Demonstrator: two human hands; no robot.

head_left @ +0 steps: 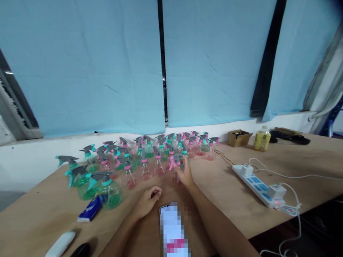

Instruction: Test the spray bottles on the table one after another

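My right hand (184,174) grips a clear spray bottle with a pink collar and grey trigger head (178,160) near its top, at the front of a large group of similar bottles. My left hand (150,200) rests on the wooden table, its fingers loosely curled in and nothing visible in them. Between my forearms lies a phone (173,228), its screen blurred out. Left of my left hand stand bottles with pink collars, such as one spray bottle (130,178), and green-tinted ones with turquoise collars, such as a round spray bottle (112,194).
A blue tube (91,208) lies by the green bottles, with a white object (60,244) nearer me. On the right, a power strip (257,185) holds plugs and trailing white cables. Behind it stand a small cardboard box (238,138) and a yellow drink bottle (262,139).
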